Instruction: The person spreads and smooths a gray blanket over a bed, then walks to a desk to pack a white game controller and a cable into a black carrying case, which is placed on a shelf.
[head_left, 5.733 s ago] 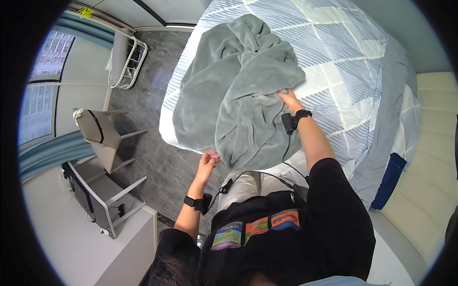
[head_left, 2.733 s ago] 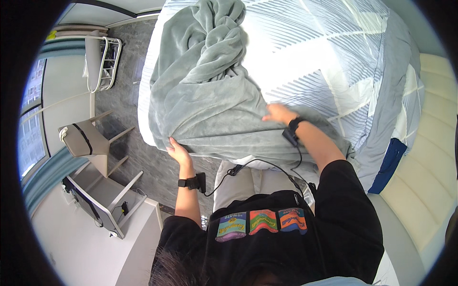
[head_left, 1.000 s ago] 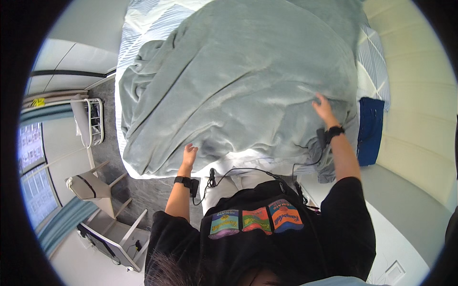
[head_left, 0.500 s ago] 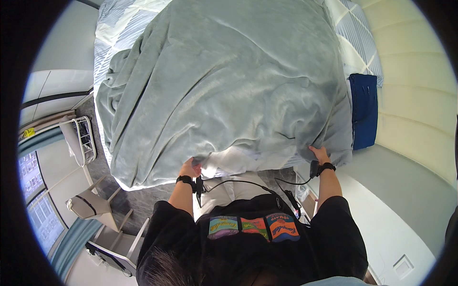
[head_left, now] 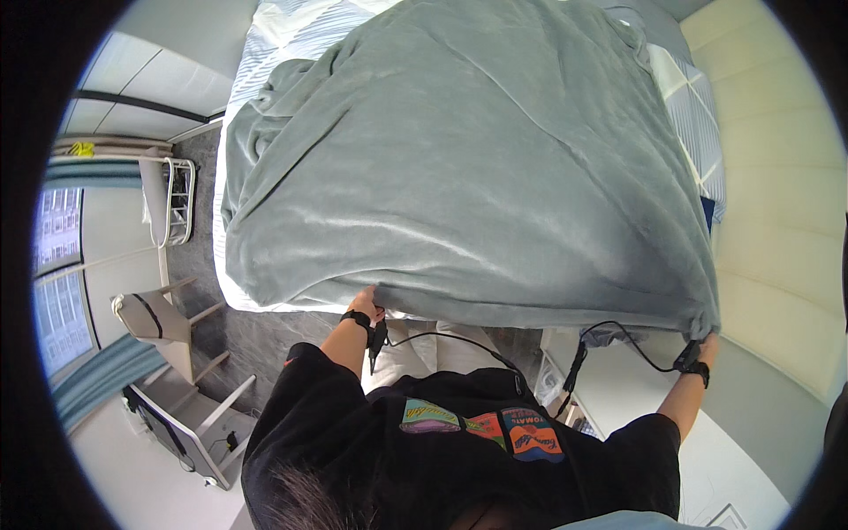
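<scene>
Your left hand (head_left: 369, 302) and right hand (head_left: 707, 343) each pinch the near edge of the grey blanket (head_left: 468, 168), fingers closed. It already covers most of the bed (head_left: 265, 40); the left side looks rumpled, needing smoothing.

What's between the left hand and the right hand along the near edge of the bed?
In the head view, the grey blanket's hem spans from left hand to right hand; a black cable hangs below.

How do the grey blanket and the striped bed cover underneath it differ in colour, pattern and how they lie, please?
The grey blanket is plain, plush and rippled; the striped bed cover is pale, patterned and flat. The blanket lies on top, gripped along its near edge by the left hand and right hand; the cover is untouched.
</scene>
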Demonstrator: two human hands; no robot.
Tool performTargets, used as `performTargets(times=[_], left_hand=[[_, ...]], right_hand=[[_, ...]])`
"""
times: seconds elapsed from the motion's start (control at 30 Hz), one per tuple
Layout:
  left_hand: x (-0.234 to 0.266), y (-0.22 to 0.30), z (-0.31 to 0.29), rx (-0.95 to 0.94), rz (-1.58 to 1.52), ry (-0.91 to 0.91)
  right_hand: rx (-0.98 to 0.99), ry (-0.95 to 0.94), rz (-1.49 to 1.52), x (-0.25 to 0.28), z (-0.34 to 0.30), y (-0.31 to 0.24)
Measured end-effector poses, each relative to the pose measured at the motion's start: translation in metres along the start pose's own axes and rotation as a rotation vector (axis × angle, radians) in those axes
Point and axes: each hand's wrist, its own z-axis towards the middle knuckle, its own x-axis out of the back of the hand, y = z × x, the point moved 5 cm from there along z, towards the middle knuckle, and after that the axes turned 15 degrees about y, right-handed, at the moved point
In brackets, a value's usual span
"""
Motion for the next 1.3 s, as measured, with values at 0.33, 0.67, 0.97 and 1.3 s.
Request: performTargets(times=[0.33,0.67,0.97,1.3], left_hand=[[0.018,0.001,0.002,-0.737,0.298,-0.183],[0.128,-0.04,0.028,0.023,-0.279,0.015],[0.342,-0.022,0.06,-0.1,-0.728,-0.24],[0.588,-0.058,0.089,-0.337,-0.868,0.075]], right_hand=[[0.344,-0.379,-0.738,-0.125,-0.038,0.101],[0.581,-0.746,-0.971,-0.226,-0.219,0.125],[0.377,-1.124,-0.577,-0.293,-0.548,0.203],[0.599,-1.587,-0.957,-0.274,-0.847,0.376]])
